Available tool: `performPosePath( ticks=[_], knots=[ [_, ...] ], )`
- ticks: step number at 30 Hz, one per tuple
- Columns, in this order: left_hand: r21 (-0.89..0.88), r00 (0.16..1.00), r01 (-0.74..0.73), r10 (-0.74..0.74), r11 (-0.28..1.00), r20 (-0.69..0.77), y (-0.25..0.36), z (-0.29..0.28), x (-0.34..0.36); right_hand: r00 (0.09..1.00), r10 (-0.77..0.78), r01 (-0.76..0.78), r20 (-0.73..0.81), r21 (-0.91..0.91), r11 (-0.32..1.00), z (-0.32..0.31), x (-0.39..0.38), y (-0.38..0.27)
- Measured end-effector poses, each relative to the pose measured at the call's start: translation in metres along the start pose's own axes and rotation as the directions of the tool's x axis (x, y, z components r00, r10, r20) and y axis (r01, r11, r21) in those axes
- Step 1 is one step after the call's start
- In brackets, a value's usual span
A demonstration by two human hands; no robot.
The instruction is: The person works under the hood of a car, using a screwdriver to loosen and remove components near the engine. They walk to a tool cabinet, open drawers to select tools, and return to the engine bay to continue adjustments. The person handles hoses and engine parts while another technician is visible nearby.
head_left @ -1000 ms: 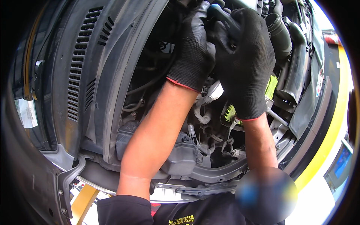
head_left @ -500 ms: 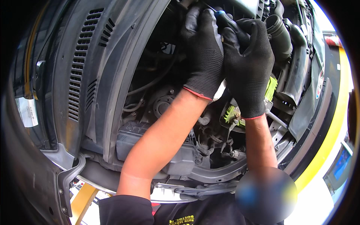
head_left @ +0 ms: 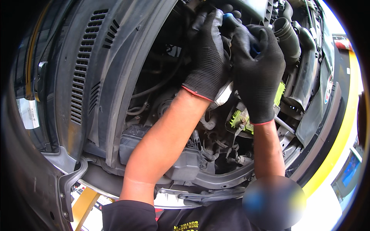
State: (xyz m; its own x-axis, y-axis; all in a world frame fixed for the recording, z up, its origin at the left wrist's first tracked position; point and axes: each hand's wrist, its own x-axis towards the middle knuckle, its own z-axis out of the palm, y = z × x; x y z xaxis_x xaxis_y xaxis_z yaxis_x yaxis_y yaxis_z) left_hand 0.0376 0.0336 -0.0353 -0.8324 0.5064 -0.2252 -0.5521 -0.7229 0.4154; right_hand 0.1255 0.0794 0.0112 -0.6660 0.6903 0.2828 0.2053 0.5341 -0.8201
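Observation:
Both hands, in black gloves with red cuffs, are together at the top of the engine bay. My right hand [head_left: 260, 69] is closed around a hand tool [head_left: 228, 16] with a blue and dark handle, probably a screwdriver, mostly covered by my fingers. Beside it, my left hand [head_left: 206, 56] has its fingers curled at the tool's far end; whatever they grip is hidden. Dark hoses and parts lie beneath both hands.
A black intake pipe [head_left: 285, 38] is right of my hands, with a bright green component [head_left: 241, 115] below. A dark plastic housing [head_left: 181, 167] sits lower down. The vented cowl panel [head_left: 65, 96] fills the left side; a yellow lift beam [head_left: 86, 206] shows at lower left.
Both hands have shifted slightly down from a second ago. My fingers have changed position on the tool, and the thin shaft seen half a second ago is now hidden.

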Motion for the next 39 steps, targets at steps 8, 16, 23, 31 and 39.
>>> performPosePath(
  ticks=[8, 16, 23, 31, 39],
  knots=[
    [0.192, 0.999, 0.025, -0.033, 0.981, 0.037, 0.005, -0.014, 0.009, 0.983, -0.184, 0.185, -0.022, 0.094, 0.978, 0.005, -0.002, 0.004],
    [0.041, 0.999, 0.013, -0.014, 0.999, 0.034, -0.007, -0.016, 0.013, 0.968, -0.242, 0.236, -0.066, -0.078, 0.969, 0.006, -0.003, 0.015],
    [-0.106, 0.995, 0.088, -0.091, 0.99, -0.028, -0.014, -0.027, 0.016, 0.994, -0.084, 0.086, 0.064, -0.03, 0.996, -0.004, -0.006, 0.004],
    [-0.235, 0.979, 0.204, -0.192, 0.95, 0.075, -0.014, -0.038, 0.022, 0.944, -0.313, 0.307, -0.109, -0.066, 0.949, 0.011, -0.003, 0.02],
    [-0.207, 0.999, 0.01, -0.001, 0.978, 0.047, -0.011, -0.03, 0.024, 0.996, -0.051, 0.059, 0.075, -0.104, 0.993, -0.003, -0.009, 0.005]
  ],
)
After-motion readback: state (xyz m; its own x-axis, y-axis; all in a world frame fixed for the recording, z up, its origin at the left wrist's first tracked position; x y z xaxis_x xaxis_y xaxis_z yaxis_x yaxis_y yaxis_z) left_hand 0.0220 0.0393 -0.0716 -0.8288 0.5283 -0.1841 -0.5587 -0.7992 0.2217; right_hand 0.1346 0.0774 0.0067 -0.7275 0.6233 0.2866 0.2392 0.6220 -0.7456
